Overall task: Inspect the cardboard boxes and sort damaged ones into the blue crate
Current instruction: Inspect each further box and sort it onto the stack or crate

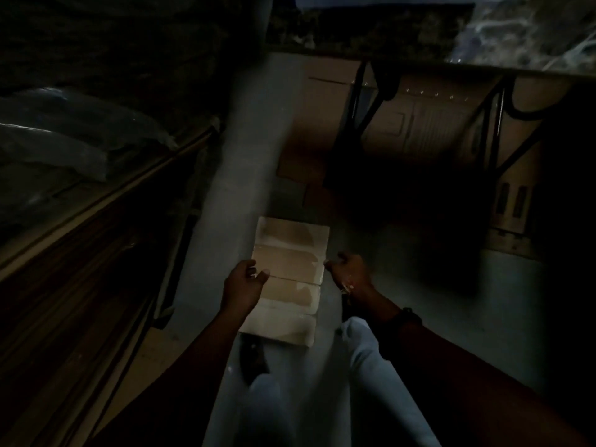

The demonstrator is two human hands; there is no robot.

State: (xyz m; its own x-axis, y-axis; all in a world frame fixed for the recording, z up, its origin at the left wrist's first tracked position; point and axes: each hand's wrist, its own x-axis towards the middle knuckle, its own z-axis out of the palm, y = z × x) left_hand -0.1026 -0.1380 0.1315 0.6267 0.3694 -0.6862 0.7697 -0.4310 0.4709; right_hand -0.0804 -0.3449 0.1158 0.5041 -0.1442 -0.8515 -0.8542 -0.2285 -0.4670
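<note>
A flat, pale cardboard box (287,269) with several folded panels lies on the grey floor in front of me, in dim light. My left hand (245,285) rests at its left edge, fingers curled over the side. My right hand (346,271) is at its right edge, fingertips touching the cardboard. Whether either hand truly grips the box is hard to tell in the dark. No blue crate is visible.
Large brown cartons (419,130) stand under a metal-legged table (490,124) ahead on the right. A dark shelf with plastic-wrapped bundles (64,140) runs along the left. My legs in light trousers (364,366) are below the box.
</note>
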